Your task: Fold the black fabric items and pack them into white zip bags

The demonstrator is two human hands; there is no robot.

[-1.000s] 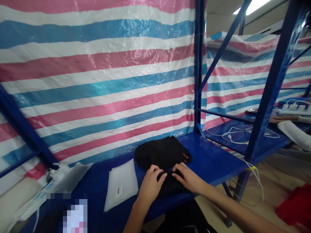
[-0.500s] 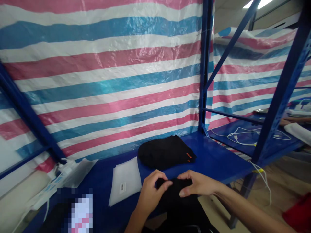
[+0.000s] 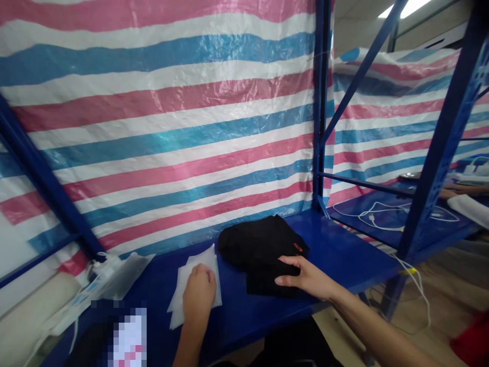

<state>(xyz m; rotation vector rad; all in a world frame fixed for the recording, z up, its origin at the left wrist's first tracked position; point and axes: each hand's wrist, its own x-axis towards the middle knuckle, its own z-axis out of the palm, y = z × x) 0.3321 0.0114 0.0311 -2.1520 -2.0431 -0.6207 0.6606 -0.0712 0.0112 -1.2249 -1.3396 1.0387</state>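
Observation:
My left hand [image 3: 199, 291] has its fingers curled on the translucent white plastic bags [image 3: 183, 285], which lie on the blue table [image 3: 233, 311]. Several bag edges fan out around it, and one corner stands up a little. My right hand [image 3: 301, 278], thumb and forefinger apart, touches or hovers at the right side of a black cloth [image 3: 263, 283]. That cloth lies flat near the table's front edge, against a larger folded black cloth [image 3: 255, 239] with small orange lettering at its right end.
A white power strip [image 3: 82, 298] and a clear plastic bag [image 3: 124, 278] lie at the left. A blue metal frame [image 3: 439, 142] rises at the right, with white cables [image 3: 385, 206] and a person's hands [image 3: 453, 192] beyond. Striped sheeting [image 3: 191, 142] hangs behind.
My left hand has let go of the black cloth and moved left onto the plastic bags, shifting them. The black cloth has gone from between my hands onto the table. My right hand's fingers have opened.

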